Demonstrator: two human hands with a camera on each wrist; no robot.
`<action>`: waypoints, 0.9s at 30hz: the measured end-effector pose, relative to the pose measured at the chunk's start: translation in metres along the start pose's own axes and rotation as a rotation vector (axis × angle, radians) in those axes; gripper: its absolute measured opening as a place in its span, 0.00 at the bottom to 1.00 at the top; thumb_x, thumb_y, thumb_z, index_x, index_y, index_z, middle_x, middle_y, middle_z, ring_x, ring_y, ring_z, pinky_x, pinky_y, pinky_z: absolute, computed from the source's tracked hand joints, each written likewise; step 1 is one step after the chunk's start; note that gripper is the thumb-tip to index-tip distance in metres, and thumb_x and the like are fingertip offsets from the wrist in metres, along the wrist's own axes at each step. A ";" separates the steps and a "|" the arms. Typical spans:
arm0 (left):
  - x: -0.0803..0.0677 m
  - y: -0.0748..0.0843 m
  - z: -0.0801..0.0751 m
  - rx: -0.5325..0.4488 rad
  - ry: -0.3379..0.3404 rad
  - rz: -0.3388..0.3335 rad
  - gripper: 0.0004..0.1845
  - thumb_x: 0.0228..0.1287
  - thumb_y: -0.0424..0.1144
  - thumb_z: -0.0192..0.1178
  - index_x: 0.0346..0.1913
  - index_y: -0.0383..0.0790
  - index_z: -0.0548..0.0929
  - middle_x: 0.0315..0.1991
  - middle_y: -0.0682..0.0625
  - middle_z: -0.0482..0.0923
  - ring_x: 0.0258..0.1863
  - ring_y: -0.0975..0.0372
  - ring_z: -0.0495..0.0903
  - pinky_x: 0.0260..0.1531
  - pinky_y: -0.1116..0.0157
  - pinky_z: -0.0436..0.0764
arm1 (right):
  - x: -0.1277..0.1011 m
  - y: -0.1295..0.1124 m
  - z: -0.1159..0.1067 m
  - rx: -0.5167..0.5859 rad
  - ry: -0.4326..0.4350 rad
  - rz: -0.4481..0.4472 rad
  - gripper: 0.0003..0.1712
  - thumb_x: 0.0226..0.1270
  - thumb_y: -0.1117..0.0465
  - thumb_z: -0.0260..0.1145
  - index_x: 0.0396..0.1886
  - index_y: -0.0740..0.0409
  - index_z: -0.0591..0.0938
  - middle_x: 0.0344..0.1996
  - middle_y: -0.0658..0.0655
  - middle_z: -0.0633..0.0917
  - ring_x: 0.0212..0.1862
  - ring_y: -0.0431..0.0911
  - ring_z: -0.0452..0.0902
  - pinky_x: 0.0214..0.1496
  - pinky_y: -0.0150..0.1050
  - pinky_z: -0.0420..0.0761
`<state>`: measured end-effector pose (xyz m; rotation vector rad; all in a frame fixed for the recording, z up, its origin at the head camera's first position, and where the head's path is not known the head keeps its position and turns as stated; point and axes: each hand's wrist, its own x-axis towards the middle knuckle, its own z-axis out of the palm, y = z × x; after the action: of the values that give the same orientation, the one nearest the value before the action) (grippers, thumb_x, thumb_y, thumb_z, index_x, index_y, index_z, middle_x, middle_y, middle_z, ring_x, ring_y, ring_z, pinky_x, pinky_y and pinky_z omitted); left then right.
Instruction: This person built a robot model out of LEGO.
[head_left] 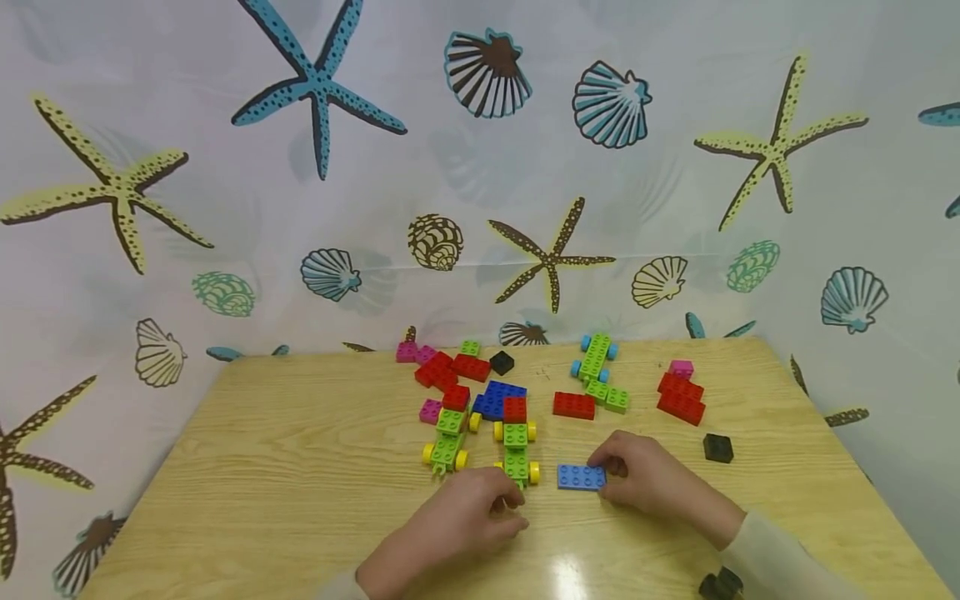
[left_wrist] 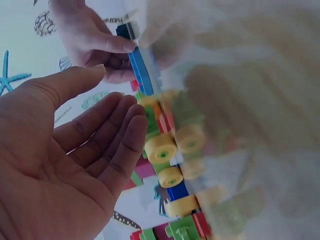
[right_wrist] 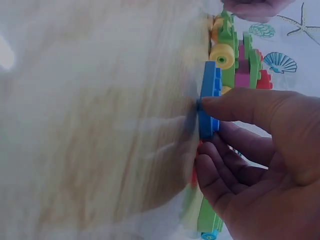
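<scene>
My right hand (head_left: 648, 477) pinches a light blue building brick (head_left: 579, 477) by its right end, thumb on the near side and fingers on the far side. The brick lies flat, studs up, low over the table. My left hand (head_left: 468, 515) holds nothing; its fingers are loosely bent, palm turned toward the brick in the left wrist view. Just beyond it stands a green toy car (head_left: 516, 460) with yellow wheels and a red brick on top, partly hidden by the hand. A second green toy car (head_left: 447, 448), also yellow-wheeled, stands to its left.
Dark blue bricks (head_left: 501, 398) lie behind the cars, with red bricks (head_left: 437, 371) farther back. A green car with blue wheels (head_left: 596, 357) stands at the back. More red bricks (head_left: 681, 400) and a black brick (head_left: 718, 448) lie at right. A patterned curtain (head_left: 420, 183) hangs behind.
</scene>
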<state>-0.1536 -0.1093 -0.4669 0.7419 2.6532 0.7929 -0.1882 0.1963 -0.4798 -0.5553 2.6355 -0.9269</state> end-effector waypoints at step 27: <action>0.021 0.022 0.010 0.128 -0.085 -0.069 0.17 0.69 0.44 0.79 0.57 0.42 0.94 0.45 0.55 0.89 0.42 0.68 0.82 0.54 0.63 0.89 | -0.013 -0.023 0.017 0.210 -0.142 -0.050 0.16 0.64 0.67 0.83 0.51 0.57 0.91 0.40 0.52 0.86 0.39 0.43 0.81 0.40 0.31 0.82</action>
<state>-0.1584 -0.0784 -0.4644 0.6946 2.6561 0.5648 -0.1644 0.1767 -0.4758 -0.6128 2.3729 -1.1193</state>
